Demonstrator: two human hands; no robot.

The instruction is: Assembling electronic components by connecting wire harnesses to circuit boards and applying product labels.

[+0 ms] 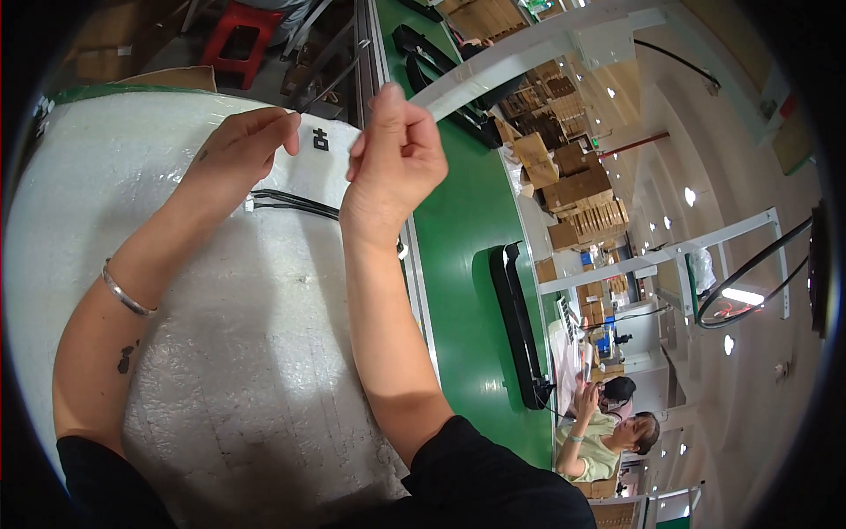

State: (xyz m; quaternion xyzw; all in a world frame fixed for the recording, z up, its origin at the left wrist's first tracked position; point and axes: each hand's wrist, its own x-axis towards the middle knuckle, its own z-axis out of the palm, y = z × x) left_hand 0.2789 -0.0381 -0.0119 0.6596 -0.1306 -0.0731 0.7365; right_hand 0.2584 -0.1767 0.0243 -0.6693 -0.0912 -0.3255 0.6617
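My left hand (242,150) hovers above a white wrapped work surface (238,353), fingers curled and thumb and forefinger close together. Whatever it may pinch is too small to see. Over the surface's right edge my right hand (401,159) is raised, its fingers folded in and its thumb pointing up. What lies inside those fingers, if anything, is hidden. Below both hands a black cable (295,202) rests on the surface, with a white connector (249,203) at its left end. The cable passes behind my right wrist, and a white piece (403,250) shows on the other side.
To the right runs a green conveyor belt (467,309) carrying a long black housing (518,326); more black housings (458,106) lie farther up it. A white metal frame (529,57) crosses above. Two people (604,441) sit beyond the belt. A red stool (244,40) stands at the far left.
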